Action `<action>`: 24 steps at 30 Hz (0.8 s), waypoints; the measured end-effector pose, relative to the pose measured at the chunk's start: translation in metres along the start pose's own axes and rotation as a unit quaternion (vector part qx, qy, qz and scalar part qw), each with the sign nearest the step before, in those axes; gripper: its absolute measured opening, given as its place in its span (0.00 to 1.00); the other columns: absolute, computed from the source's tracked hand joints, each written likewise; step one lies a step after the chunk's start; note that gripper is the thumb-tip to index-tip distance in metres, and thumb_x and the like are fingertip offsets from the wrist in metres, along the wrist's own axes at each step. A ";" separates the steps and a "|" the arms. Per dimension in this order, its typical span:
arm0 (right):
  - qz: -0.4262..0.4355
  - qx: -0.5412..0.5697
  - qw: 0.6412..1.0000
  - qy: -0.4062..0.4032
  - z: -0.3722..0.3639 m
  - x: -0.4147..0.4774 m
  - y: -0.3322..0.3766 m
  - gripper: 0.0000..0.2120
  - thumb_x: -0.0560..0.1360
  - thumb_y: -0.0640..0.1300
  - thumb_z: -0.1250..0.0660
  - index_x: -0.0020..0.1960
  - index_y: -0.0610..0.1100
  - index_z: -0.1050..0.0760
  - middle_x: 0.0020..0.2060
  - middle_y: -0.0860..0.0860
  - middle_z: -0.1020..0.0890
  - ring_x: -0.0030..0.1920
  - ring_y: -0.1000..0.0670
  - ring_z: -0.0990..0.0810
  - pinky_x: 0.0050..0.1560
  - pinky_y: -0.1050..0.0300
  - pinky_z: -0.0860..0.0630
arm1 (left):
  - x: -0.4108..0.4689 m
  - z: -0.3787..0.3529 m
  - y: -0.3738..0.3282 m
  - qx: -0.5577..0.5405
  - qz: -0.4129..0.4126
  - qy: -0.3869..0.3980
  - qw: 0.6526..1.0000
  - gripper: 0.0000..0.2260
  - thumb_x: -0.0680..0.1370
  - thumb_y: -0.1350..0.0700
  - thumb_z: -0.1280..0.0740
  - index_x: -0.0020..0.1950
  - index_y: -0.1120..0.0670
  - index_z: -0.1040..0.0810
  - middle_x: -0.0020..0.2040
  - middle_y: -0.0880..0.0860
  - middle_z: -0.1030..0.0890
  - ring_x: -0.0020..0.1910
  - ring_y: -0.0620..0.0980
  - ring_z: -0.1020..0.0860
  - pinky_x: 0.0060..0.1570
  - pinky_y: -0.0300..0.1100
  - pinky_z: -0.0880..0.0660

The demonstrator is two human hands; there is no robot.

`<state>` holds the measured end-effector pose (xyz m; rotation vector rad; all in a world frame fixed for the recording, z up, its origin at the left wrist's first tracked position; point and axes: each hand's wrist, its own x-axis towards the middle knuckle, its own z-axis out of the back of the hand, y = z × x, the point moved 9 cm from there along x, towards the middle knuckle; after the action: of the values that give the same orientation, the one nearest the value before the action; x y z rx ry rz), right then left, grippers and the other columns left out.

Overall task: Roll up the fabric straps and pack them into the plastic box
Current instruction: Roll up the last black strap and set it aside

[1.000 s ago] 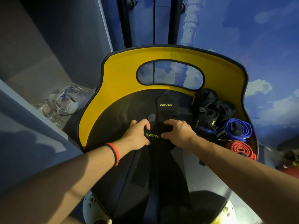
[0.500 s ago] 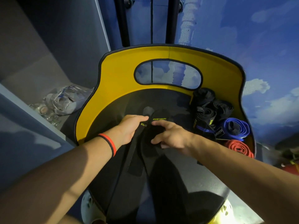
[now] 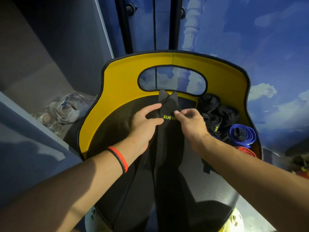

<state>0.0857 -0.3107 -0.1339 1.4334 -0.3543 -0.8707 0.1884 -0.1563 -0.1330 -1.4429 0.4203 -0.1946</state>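
A long black fabric strap with yellow-green lettering lies lengthwise down the middle of a black seat. Its far end reaches the yellow seat back. My left hand pinches the strap's left edge near the lettering. My right hand pinches its right edge at the same height. Rolled straps sit at the seat's right side: black rolls, a blue roll and a red roll. No plastic box is in view.
The chair has a yellow back with an oval cut-out. A crumpled clear plastic bag lies on a ledge to the left. A blue cloud-pattern wall stands behind and to the right.
Both hands have moved forward toward the seat back, carrying the strap's far end up against the yellow back. The strap now lies straighter along the seat.
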 end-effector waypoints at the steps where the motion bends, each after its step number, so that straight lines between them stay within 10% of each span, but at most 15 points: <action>1: -0.016 0.015 1.000 0.001 -0.001 0.001 -0.005 0.14 0.78 0.50 0.28 0.60 0.45 0.25 0.51 0.49 0.19 0.48 0.53 0.21 0.55 0.54 0.22 | -0.002 -0.001 -0.001 -0.007 -0.004 -0.001 1.000 0.20 0.76 0.65 0.27 0.61 0.43 0.16 0.61 0.40 0.21 0.55 0.34 0.27 0.52 0.30 0.33; 13: -0.023 0.161 0.985 0.063 -0.018 -0.007 0.009 0.06 0.78 0.39 0.29 0.54 0.39 0.19 0.45 0.42 0.18 0.45 0.44 0.19 0.42 0.53 0.20 | 0.008 0.016 0.004 -0.137 0.037 -0.041 0.989 0.14 0.82 0.65 0.36 0.63 0.50 0.18 0.62 0.52 0.16 0.62 0.48 0.19 0.66 0.46 0.24; 17: -0.070 0.187 0.978 0.066 -0.023 -0.009 0.007 0.09 0.79 0.42 0.29 0.55 0.38 0.21 0.50 0.36 0.16 0.46 0.41 0.16 0.51 0.43 0.17 | 0.004 0.009 -0.001 -0.177 0.046 -0.048 0.982 0.12 0.83 0.66 0.37 0.59 0.54 0.18 0.59 0.58 0.15 0.56 0.52 0.15 0.57 0.46 0.18; 24: -0.051 0.156 0.986 0.023 -0.015 -0.005 0.012 0.13 0.78 0.44 0.27 0.56 0.35 0.21 0.47 0.37 0.16 0.42 0.44 0.18 0.35 0.57 0.20 | 0.000 0.002 -0.013 -0.228 0.057 -0.019 0.972 0.10 0.82 0.59 0.32 0.62 0.56 0.19 0.55 0.56 0.13 0.55 0.53 0.15 0.54 0.47 0.18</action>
<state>0.0967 -0.2976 -0.1236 1.7711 -0.3973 -0.8906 0.1910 -0.1561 -0.1200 -1.8635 0.5374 0.0270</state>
